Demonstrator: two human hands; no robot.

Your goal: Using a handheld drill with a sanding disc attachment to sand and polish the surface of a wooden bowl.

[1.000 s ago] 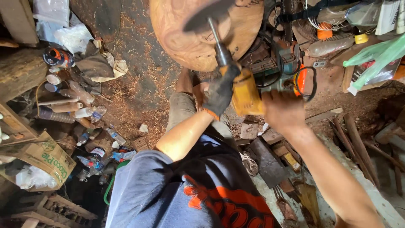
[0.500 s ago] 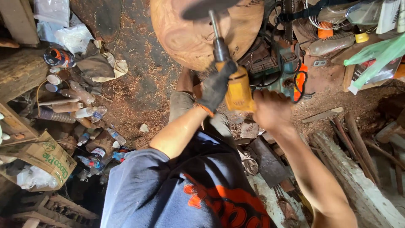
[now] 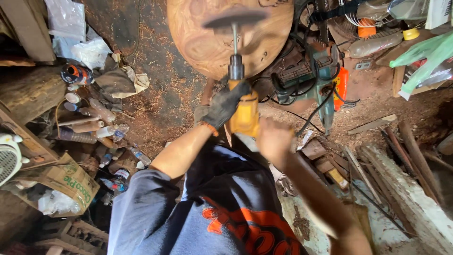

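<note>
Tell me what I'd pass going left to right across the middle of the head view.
White fan → plastic bottles → gloved left hand → yellow power tool → bare right hand → green and orange saw → wooden sticks.

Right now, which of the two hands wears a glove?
The left hand, in a dark glove, grips the front of the yellow drill. The right hand, bare, holds its rear.

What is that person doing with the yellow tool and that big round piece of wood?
A person is holding a yellow power drill with both hands. The left hand, in a dark glove, grips the front of it, and the bare right hand holds the back. A blurred, spinning disc on the drill's shaft sits against a big round wooden piece. Sawdust covers the floor, and a green power tool lies nearby.
</note>
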